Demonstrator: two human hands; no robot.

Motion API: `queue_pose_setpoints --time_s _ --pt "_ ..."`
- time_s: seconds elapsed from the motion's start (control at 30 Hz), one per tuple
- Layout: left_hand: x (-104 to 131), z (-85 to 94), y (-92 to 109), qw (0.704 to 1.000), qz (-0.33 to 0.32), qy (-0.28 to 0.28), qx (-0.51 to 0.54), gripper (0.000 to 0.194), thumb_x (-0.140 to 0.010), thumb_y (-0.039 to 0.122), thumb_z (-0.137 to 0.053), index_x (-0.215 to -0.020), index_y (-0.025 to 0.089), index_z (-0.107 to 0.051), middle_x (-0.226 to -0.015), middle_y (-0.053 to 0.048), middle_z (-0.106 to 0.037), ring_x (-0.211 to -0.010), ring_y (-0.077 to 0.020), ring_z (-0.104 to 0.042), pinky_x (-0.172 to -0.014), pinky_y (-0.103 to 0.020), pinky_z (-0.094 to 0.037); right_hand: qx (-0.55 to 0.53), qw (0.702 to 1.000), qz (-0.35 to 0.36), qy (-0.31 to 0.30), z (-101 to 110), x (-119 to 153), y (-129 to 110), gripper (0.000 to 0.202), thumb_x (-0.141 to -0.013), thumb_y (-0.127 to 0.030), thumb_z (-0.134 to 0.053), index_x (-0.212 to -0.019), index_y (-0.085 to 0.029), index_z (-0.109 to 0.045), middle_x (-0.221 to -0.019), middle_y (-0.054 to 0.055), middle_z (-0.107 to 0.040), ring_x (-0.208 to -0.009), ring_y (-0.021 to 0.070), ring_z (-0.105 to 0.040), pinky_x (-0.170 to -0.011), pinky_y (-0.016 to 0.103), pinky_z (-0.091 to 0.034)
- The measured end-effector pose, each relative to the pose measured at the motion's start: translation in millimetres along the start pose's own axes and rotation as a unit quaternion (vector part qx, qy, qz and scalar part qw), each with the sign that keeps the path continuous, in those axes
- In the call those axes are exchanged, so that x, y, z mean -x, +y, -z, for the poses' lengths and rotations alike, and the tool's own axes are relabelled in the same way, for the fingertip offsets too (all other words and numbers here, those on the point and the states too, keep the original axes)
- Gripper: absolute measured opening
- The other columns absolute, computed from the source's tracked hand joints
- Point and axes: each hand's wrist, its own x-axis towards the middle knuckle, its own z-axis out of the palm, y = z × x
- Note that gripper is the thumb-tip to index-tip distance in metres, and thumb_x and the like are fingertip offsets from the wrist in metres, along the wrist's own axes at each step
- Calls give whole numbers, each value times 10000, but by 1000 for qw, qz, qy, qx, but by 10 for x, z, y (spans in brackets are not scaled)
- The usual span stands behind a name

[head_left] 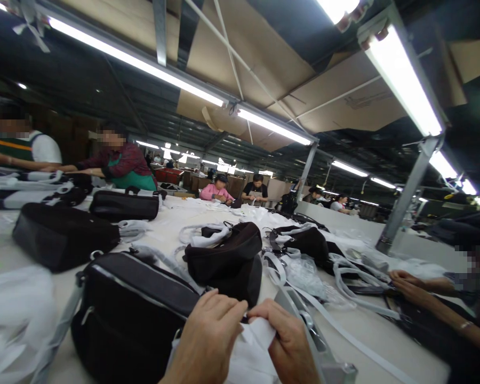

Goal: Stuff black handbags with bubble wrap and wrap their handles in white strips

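Near the tabletop's [384,330] near edge, I am pinching a white sheet [250,354] with my right hand [290,333], its fingers nearly closed. My left hand [210,333] is curling just beside it, fingertips bunched; I cannot tell whether it is gripping anything. A black bag with a silver zipper [132,314] is standing left of my hands, partly behind the left one. Another black bag [224,261] is sitting beyond them. Toward the right edge, a person's hands [410,285] are touching dark material [428,314].
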Motion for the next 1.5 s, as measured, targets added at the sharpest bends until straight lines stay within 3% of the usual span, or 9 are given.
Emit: queue_pose_setpoints --time_s 0.13,0.2,0.3,0.37,0.53,0.87,1.23,1.4,1.5 --pt "7 -88 45 1000 10 16 19 286 -945 105 -408 -836 206 -652 -751 -37 -664 -712 -212 -591 -659 -321 -427 -36 997 -43 -48 31 91 3 168 -892 -309 -558 -908 -254 -716 -755 25 -687 -676 203 -640 -614 270 -488" --pt "17 -108 32 999 15 31 25 298 -954 119 -394 -818 202 -646 -753 -45 -662 -715 -210 -588 -658 -316 -424 -46 991 -111 -66 95 154 9 242 -934 -422 -532 -1034 -262 -682 -764 13 -674 -632 192 -615 -575 268 -471" --pt "33 -115 2 998 18 38 43 292 -945 129 -393 -808 198 -641 -754 -50 -663 -721 -214 -589 -662 -317 -429 -7 983 -174 -57 232 210 -8 355 -1011 -472 -396 -905 -253 -654 -650 -13 -596 -553 162 -557 -547 253 -450" --pt "42 -116 -11 998 18 32 45 275 -926 123 -403 -808 194 -641 -754 -53 -662 -725 -221 -589 -663 -322 -434 26 989 -132 -56 325 212 -25 383 -1024 -439 -398 -816 -242 -653 -677 1 -620 -631 165 -609 -626 245 -493" --pt "38 -116 -22 999 14 23 42 274 -936 127 -401 -846 185 -654 -766 -59 -661 -736 -233 -593 -664 -329 -441 105 993 14 -41 480 240 23 176 -988 -282 -552 -1031 -284 -722 -1035 27 -744 -958 171 -700 -855 215 -541" --pt "54 -122 -20 999 17 -1 40 278 -949 137 -405 -834 186 -652 -760 -57 -656 -736 -234 -592 -680 -342 -441 227 963 135 51 455 322 131 193 -938 -166 -618 -1085 -264 -696 -1005 12 -767 -909 173 -710 -796 268 -572" --pt "43 -131 -36 999 18 6 38 257 -924 112 -426 -814 191 -645 -751 -50 -665 -730 -224 -599 -673 -339 -443 284 924 252 37 387 194 -5 228 -954 -84 -546 -1121 -162 -680 -1018 61 -771 -921 179 -699 -830 310 -483" --pt "38 -114 -54 998 10 6 55 235 -914 91 -445 -867 204 -646 -756 -19 -685 -732 -208 -639 -844 -413 -473 304 908 287 10 365 75 -129 205 -971 -104 -551 -1122 -150 -682 -1024 68 -779 -919 189 -706 -844 325 -466" --pt "44 -98 -45 997 25 5 77 228 -889 72 -448 -930 211 -624 -807 -11 -704 -771 -208 -660 -923 -443 -467 270 926 265 -12 325 -16 -233 189 -1007 -233 -545 -1126 -158 -672 -1005 63 -775 -884 185 -704 -810 312 -478"
